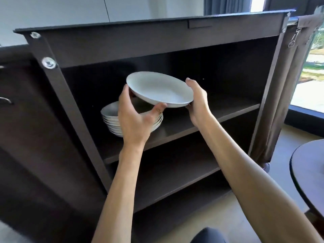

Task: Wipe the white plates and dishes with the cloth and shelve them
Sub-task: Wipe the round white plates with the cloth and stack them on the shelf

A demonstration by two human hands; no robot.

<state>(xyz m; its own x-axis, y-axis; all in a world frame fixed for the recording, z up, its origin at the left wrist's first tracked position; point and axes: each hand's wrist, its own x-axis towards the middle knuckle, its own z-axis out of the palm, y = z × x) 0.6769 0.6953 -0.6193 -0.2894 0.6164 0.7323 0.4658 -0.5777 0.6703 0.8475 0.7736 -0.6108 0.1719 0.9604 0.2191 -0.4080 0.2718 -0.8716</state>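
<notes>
A shallow white dish (pixel 158 88) hangs tilted in the air inside the top bay of a dark brown cart (pixel 157 37). My left hand (pixel 135 118) grips its near-left rim, thumb on the front edge. My right hand (pixel 198 102) holds its right rim. Below and to the left, a stack of several white dishes (pixel 110 118) rests on the upper shelf (pixel 192 125), partly hidden behind my left hand. No cloth is in view.
A lower shelf (pixel 175 181) sits under the upper one. A brown fabric bag (pixel 284 102) hangs on the cart's right side. A dark round table (pixel 308 172) juts in at the right. Dark cabinets (pixel 21 120) stand to the left.
</notes>
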